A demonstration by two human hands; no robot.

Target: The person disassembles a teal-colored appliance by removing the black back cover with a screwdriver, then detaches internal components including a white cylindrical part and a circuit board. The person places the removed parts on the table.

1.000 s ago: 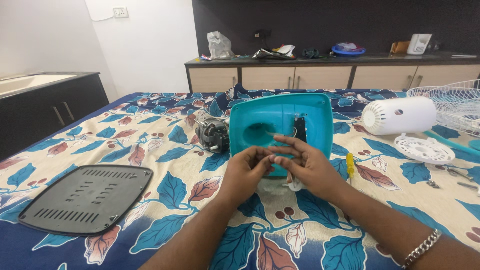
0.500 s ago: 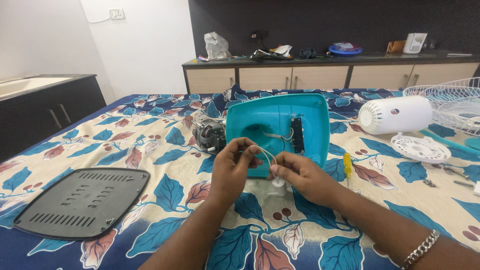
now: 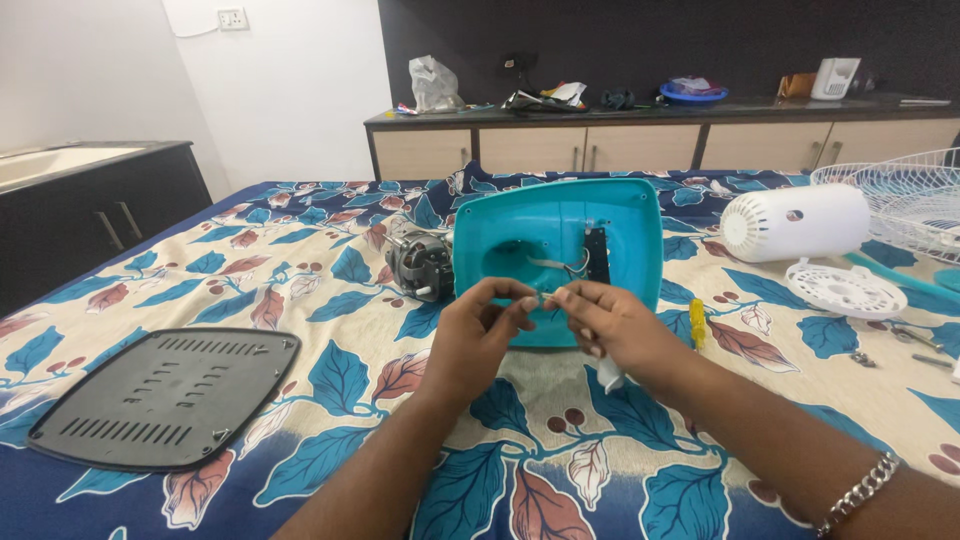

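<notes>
Now the bed [image 3: 300, 290] carries a turquoise housing [image 3: 620, 215] at the centre, a grey vented plate [image 3: 165, 395] near left. Just before the housing, left hand [image 3: 480, 335] and right hand [image 3: 610, 325] pinch 1 thin wire [image 3: 545, 297] together.

Bright even room light, soft shadows, sharp focus, slight wide-angle distortion.

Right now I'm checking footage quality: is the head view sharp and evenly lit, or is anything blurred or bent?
Head view: even, soft light, no glare; both hands, left hand and right hand, sharp against the teal housing; the wire between the fingers is too thin to resolve; the cabinet line bows slightly.
</notes>
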